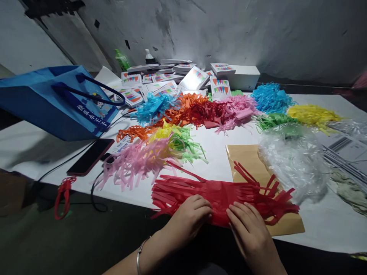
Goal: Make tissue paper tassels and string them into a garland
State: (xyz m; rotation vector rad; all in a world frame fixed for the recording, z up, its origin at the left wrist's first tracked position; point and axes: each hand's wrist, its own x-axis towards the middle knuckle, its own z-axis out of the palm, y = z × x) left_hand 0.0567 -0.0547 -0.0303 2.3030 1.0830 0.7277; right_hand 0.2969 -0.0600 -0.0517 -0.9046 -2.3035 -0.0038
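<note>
A red tissue-paper tassel sheet (220, 193) lies spread at the table's front edge, its cut strips fanning out left and right from an uncut middle band. My left hand (190, 215) is closed on the near edge of that band, its fingers curled together. Just to the right, my right hand (250, 229) presses its fingers along the same edge, with its thumb hidden. Under the right-hand strips rests a brown paper envelope (243, 160). Beyond my left hand is a finished-looking bunch of pink, yellow and green tassels (151, 151).
Farther back are blue tassels (271, 98), yellow tassels (312, 114) and stacked printed boxes (195, 78). Crumpled clear plastic (295, 160) sits at right. On the left are a blue bag (43, 103), a phone (90, 157) and a red strap (63, 194) hanging over the edge.
</note>
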